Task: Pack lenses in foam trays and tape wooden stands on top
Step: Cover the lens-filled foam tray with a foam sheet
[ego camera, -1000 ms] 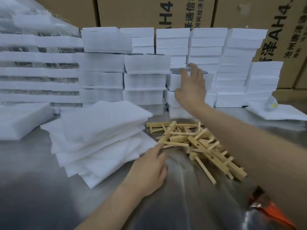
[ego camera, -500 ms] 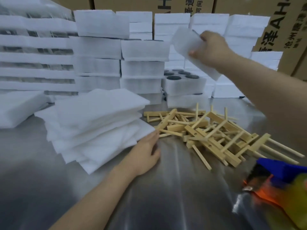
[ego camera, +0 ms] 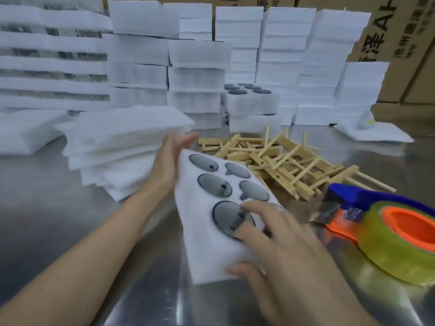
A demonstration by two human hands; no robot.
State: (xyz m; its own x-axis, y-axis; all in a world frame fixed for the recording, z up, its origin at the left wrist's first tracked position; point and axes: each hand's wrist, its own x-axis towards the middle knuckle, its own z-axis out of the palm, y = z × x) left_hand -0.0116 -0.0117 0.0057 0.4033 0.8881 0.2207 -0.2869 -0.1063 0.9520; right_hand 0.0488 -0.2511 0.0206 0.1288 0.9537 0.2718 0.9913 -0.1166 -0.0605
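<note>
One foam tray [ego camera: 207,250] is held over the steel counter [ego camera: 58,231], tilted, with its far end towards the heap of wooden stands [ego camera: 282,161]. Whether its near corner touches the counter cannot be told. The tray shows five round dark lenses [ego camera: 214,188] in two rows. The rim of a sixth peeps out behind the person's right fingers.

Both hands are on the tray. The left hand [ego camera: 173,158] lies flat along the far left edge, fingers straight and not curled. The right hand [ego camera: 277,243] grasps the near end, with the thumb at the near edge and the fingers over the top. One fingertip reaches into the nearest well.

The wooden stands lie criss-crossed just behind the tray, too tangled to count. At the right stands one tape dispenser [ego camera: 348,198], blue and orange, carrying one roll of tape [ego camera: 395,255] that is clear and yellowish. It sits just beside the right hand and hides the nearest ends of the stands.

Left of the tray is one loose stack of foam sheets [ego camera: 122,147], and the left forearm crosses in front of its corner. Behind everything, stacks of foam trays [ego camera: 287,55] rise in several columns, blurred together. One open tray [ego camera: 249,102] on a low stack shows about six dark discs. Cardboard boxes [ego camera: 404,43] close off the back.
</note>
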